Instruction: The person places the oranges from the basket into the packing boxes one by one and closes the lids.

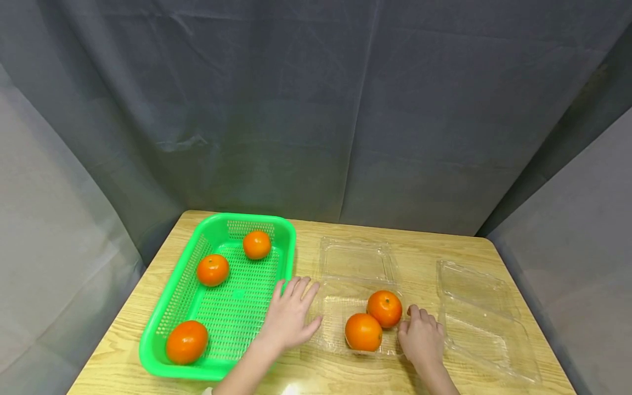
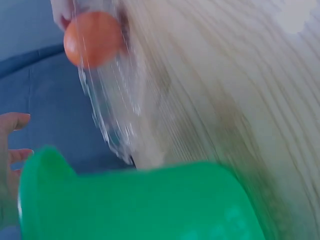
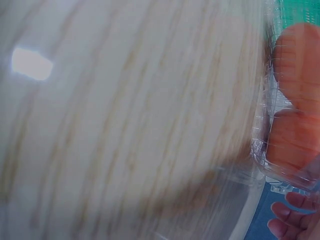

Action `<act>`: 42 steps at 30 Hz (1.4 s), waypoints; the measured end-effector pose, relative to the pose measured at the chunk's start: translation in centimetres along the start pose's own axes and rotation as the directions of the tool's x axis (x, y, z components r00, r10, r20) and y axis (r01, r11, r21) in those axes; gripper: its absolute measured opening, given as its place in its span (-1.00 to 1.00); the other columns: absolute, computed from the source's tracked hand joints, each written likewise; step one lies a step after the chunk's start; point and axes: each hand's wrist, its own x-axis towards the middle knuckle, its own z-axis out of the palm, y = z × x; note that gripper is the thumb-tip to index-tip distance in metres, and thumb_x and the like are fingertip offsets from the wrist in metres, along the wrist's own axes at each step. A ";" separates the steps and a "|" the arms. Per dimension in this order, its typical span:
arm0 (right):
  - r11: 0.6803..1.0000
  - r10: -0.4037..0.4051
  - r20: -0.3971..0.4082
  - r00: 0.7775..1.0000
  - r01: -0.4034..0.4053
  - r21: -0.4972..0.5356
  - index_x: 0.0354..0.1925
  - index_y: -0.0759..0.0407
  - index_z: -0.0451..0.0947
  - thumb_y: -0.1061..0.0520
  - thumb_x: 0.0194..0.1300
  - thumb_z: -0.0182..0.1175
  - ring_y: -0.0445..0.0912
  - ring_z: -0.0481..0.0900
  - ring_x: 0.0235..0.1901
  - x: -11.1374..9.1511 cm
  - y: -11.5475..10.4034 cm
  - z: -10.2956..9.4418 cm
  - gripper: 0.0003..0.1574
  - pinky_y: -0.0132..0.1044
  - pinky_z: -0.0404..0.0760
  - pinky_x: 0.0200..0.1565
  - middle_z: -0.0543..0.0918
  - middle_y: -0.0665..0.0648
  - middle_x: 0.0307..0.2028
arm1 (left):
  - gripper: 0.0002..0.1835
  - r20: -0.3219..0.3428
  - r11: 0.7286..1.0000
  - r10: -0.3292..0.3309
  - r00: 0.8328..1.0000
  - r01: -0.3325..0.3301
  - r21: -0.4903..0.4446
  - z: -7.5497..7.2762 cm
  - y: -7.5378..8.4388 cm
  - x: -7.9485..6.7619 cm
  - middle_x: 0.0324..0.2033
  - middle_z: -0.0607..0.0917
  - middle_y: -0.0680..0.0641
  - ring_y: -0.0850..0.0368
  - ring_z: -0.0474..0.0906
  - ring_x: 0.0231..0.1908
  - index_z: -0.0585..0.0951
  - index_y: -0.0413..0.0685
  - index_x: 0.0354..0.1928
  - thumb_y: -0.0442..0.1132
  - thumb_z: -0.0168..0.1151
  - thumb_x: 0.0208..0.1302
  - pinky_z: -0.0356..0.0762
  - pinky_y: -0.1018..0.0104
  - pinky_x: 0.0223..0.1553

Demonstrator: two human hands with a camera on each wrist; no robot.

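Observation:
My left hand (image 1: 290, 318) has its fingers spread and straight, between the green basket (image 1: 291, 241) and an opened clear plastic clamshell container (image 1: 355, 260). Nothing is held in it. Two oranges, a nearer orange (image 1: 363, 332) and a farther orange (image 1: 384, 309), sit side by side in the right part of the container's near half. Beside the container's right edge is my right hand (image 1: 422, 336), fingers loosely bent and holding nothing; whether it touches the plastic is hard to tell. In the right wrist view its fingertips (image 3: 285, 215) show below the container's corner.
Inside the basket lie three more oranges: one at the back (image 1: 257, 244), one at the left (image 1: 213, 270), one at the near left (image 1: 187, 342). A second opened clear container (image 1: 486, 323) lies to the right on the wooden table (image 1: 415, 258). Grey curtains (image 1: 296, 109) surround it.

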 end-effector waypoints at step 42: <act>1.000 -0.003 -0.022 1.000 0.002 -0.013 -0.17 0.29 0.44 0.15 0.11 -0.03 0.20 0.46 -0.23 0.0 0.1 0.3 -0.68 0.05 0.29 -0.24 0.55 0.27 -0.27 | -0.22 0.198 0.874 -0.465 0.863 0.483 -0.051 -0.9 -13.1 -9.9 0.12 0.37 -0.35 -0.36 0.26 0.10 0.36 -0.20 0.21 -0.01 0.32 -0.09 0.16 -0.41 -0.03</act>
